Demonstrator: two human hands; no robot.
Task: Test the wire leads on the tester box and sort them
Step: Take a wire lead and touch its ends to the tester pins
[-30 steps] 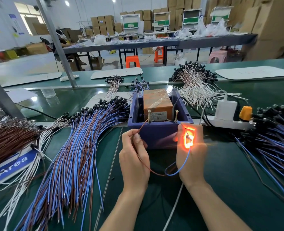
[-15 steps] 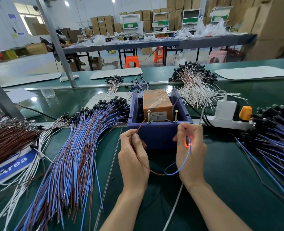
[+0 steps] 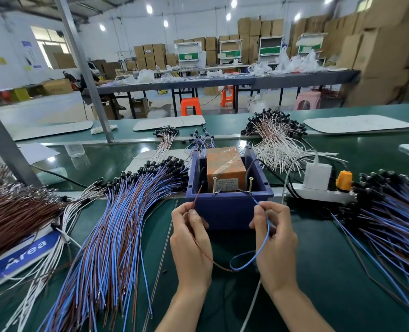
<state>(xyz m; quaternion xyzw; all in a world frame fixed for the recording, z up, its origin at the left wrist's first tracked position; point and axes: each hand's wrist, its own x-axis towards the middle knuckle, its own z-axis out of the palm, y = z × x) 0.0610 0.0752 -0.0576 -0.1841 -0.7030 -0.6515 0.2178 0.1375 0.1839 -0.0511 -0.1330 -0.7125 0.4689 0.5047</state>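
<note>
Left hand (image 3: 190, 243) pinching the brown lead (image 3: 197, 200) between thumb and forefinger, stripped tip raised toward 12 o'clock and stopping just short of the left screw post (image 3: 214, 185) on the tester box (image 3: 228, 204). Right hand (image 3: 276, 240) pinching the blue lead (image 3: 265, 226) the same way, tip aimed up and left toward the right screw post (image 3: 250, 184); contact with the post too fine to tell. Both leads drooping between the wrists and joining in a loop low at 6 o'clock of the box, above the green bench (image 3: 342, 271). Orange block (image 3: 225, 164) seated inside the blue box, wrapped in clear tape, labelled face toward the hands. At 9 o'clock of the box, a broad fan of blue and brown leads (image 3: 107, 236) with black caps pointing toward the box; farther out at 9 o'clock, a dense brown bundle (image 3: 14, 212) lying over a blue sign (image 3: 23, 257). At 3 o'clock, a white power strip (image 3: 318, 194) carrying a white adapter and an orange plug, and beyond it another heap of blue leads (image 3: 390, 212). At 1 o'clock, behind the box, a pile of white leads (image 3: 277, 142) with black caps. At 12 o'clock, a few loose leads on the bench.
</note>
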